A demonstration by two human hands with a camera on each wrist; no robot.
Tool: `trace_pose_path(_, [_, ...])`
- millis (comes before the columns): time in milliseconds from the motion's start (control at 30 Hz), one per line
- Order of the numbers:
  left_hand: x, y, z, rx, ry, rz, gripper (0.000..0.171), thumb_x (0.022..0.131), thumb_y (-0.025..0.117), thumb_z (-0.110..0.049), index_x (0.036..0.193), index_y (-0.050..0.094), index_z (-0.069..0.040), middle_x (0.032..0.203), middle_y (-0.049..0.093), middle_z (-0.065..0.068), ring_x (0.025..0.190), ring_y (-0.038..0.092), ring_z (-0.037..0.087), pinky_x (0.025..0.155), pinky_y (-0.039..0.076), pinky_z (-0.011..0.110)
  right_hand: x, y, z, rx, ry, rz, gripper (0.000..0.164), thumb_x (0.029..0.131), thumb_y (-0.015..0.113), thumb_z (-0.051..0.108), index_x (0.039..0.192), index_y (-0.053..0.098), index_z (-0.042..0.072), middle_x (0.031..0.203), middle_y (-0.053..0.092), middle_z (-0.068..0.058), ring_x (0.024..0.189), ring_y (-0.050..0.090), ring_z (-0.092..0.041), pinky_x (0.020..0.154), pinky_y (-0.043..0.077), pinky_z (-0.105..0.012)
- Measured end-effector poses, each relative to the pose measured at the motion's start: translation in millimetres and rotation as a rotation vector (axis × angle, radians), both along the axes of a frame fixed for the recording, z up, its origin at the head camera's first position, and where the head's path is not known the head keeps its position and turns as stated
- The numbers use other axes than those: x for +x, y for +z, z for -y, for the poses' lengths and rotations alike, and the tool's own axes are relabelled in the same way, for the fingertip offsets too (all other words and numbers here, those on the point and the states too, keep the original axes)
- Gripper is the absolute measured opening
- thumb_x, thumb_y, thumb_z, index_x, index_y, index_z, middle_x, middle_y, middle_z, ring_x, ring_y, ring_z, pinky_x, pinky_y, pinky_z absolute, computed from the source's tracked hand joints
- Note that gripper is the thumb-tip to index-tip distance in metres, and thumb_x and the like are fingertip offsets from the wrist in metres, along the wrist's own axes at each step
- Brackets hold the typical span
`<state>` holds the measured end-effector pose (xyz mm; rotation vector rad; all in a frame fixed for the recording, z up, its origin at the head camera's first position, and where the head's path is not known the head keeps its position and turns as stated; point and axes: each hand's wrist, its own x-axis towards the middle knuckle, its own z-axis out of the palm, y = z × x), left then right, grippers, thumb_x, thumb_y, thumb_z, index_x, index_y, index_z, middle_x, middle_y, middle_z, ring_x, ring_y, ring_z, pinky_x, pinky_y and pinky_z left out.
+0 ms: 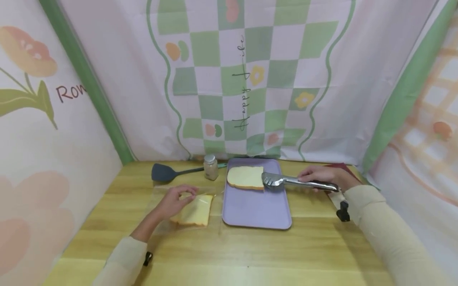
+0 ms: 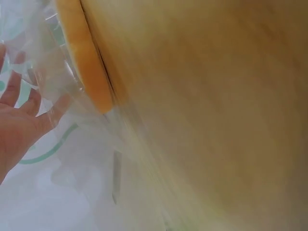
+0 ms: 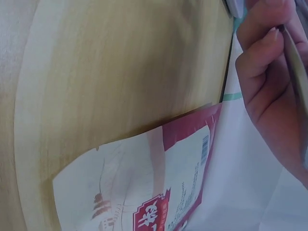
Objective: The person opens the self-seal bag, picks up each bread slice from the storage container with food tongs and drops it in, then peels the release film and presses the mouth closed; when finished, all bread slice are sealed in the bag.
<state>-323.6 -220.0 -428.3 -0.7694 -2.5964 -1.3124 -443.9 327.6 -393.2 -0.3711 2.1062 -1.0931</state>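
Observation:
My right hand [image 1: 323,174] grips a pair of metal tongs [image 1: 295,180]. Their claw-shaped tips lie right at the right edge of a bread slice [image 1: 246,176] on the upper part of a purple tray [image 1: 255,212]. My left hand [image 1: 176,201], fingers spread and relaxed, hovers over a second bread slice [image 1: 201,210] left of the tray. Clear plastic film [image 1: 157,198] surrounds that slice. In the left wrist view, the film [image 2: 57,82] overlaps the fingers, and the slice's brown crust [image 2: 86,53] shows beside them.
Behind the left hand lies a dark spatula [image 1: 163,173], its handle reaching toward the tray. A small jar with a silver lid [image 1: 211,169] stands by that handle. A white and dark red printed pouch [image 3: 187,154] lies under the right forearm. Patterned curtains [image 1: 247,79] border the wooden table [image 1: 247,254].

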Motion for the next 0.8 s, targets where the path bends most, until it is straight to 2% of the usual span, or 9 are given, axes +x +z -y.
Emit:
trace_pose_path(133, [-2.4, 0.4, -1, -0.004, -0.004, -0.011, 0.009, 0.092, 0.069, -0.009, 0.098, 0.071, -0.004, 0.117, 0.07, 0.011, 0.111, 0.064, 0.034, 0.093, 0.05, 0.058, -0.1, 6.5, -1, 0.008, -0.005, 0.015, 0.04, 0.099, 0.061, 0.027, 0.125, 0.06, -0.004, 0.081, 0.065, -0.013, 0.055, 0.058, -0.011, 0.047, 0.047, -0.021])
trace_pose_path(333, [-6.1, 0.5, -2, -0.004, -0.012, -0.01, 0.01, 0.093, 0.069, -0.01, 0.099, 0.071, -0.003, 0.118, 0.07, 0.011, 0.112, 0.064, 0.033, 0.094, 0.049, 0.057, -2.6, 14.4, -3, 0.057, -0.026, 0.015, 0.046, 0.098, 0.062, 0.03, 0.127, 0.058, -0.005, 0.09, 0.065, -0.016, 0.062, 0.061, -0.014, 0.055, 0.054, -0.025])
trace_pose_path(433, [-5.7, 1.7, -1, -0.002, -0.01, -0.002, 0.012, 0.093, 0.069, -0.011, 0.1, 0.071, -0.002, 0.118, 0.07, 0.011, 0.112, 0.063, 0.034, 0.094, 0.049, 0.059, -3.1, 17.5, -3, 0.064, -0.053, 0.033, 0.047, 0.098, 0.061, 0.032, 0.127, 0.058, -0.005, 0.09, 0.065, -0.017, 0.061, 0.061, -0.015, 0.055, 0.054, -0.025])
trace_pose_path(800, [-2.2, 2.7, 0, 0.005, -0.016, 0.011, 0.01, 0.093, 0.069, -0.009, 0.1, 0.071, -0.003, 0.119, 0.069, 0.012, 0.114, 0.063, 0.034, 0.097, 0.048, 0.056, -7.1, 17.0, 12, 0.097, -0.045, 0.073, 0.045, 0.098, 0.062, 0.033, 0.124, 0.057, -0.003, 0.087, 0.064, -0.014, 0.06, 0.06, -0.014, 0.055, 0.053, -0.025])
